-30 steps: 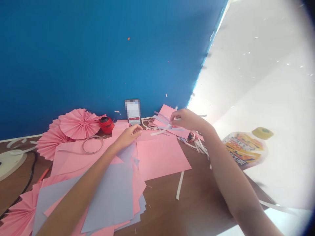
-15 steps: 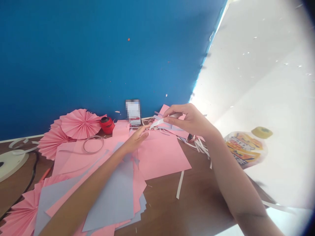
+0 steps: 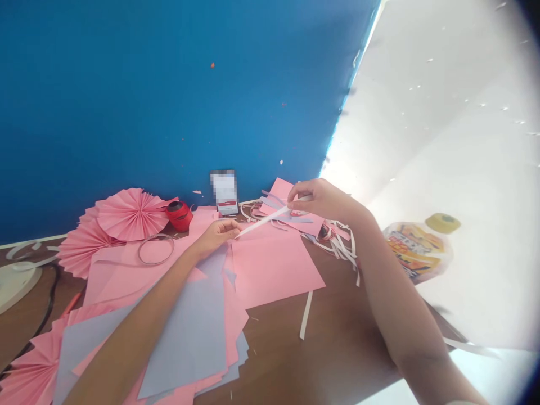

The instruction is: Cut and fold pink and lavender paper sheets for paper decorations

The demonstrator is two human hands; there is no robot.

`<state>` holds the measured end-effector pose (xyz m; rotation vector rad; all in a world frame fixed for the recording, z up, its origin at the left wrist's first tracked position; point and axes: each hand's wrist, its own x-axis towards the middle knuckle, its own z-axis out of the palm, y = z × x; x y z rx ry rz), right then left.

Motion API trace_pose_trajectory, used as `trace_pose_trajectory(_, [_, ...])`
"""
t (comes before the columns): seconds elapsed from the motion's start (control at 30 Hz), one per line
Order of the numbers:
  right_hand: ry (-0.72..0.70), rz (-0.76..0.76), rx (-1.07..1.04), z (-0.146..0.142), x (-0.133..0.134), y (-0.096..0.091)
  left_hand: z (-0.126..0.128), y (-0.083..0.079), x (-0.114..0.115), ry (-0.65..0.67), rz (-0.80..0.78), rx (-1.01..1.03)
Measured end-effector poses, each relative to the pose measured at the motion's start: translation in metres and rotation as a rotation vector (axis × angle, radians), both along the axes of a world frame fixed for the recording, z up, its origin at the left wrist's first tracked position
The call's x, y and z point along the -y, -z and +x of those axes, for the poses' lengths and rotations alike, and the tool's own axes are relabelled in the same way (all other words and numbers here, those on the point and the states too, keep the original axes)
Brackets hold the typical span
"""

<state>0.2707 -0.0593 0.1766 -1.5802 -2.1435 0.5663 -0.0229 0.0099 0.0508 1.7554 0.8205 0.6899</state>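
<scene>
A narrow white paper strip (image 3: 265,220) stretches slantwise between my two hands, above a pink paper sheet (image 3: 276,267). My left hand (image 3: 216,236) pinches its lower left end between thumb and fingers. The upper right part is gripped by my right hand (image 3: 318,198), whose fingertips are closed on it. Under my left forearm lie overlapping grey-blue sheets (image 3: 189,332) and pink sheets. Behind my right hand, several pink and lilac paper scraps are partly hidden.
Pink pleated paper fans (image 3: 139,214) lean at the back left beside a red-and-black object (image 3: 179,216). A phone (image 3: 224,191) stands against the blue wall (image 3: 169,101). A thin ring (image 3: 156,249) rests on pink paper. White strips (image 3: 341,247) are heaped at right; another strip (image 3: 306,315) lies nearer on the brown table.
My left hand has gone from outstretched fingers to pinching the strip's end. The strip, curved before, is now straight between my hands. The view has shifted slightly.
</scene>
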Motion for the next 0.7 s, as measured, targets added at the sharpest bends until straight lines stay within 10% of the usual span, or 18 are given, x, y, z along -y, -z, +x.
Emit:
trace_pose_trajectory(0.37, [0.04, -0.169, 0.37, 0.01, -0.03, 0.036, -0.001, 0.003, -0.01, -0.106, -0.003, -0.248])
trace_pose_trajectory(0.7, [0.02, -0.216, 0.345, 0.011, -0.025, 0.031, -0.008, -0.003, -0.012, -0.098, -0.083, -0.235])
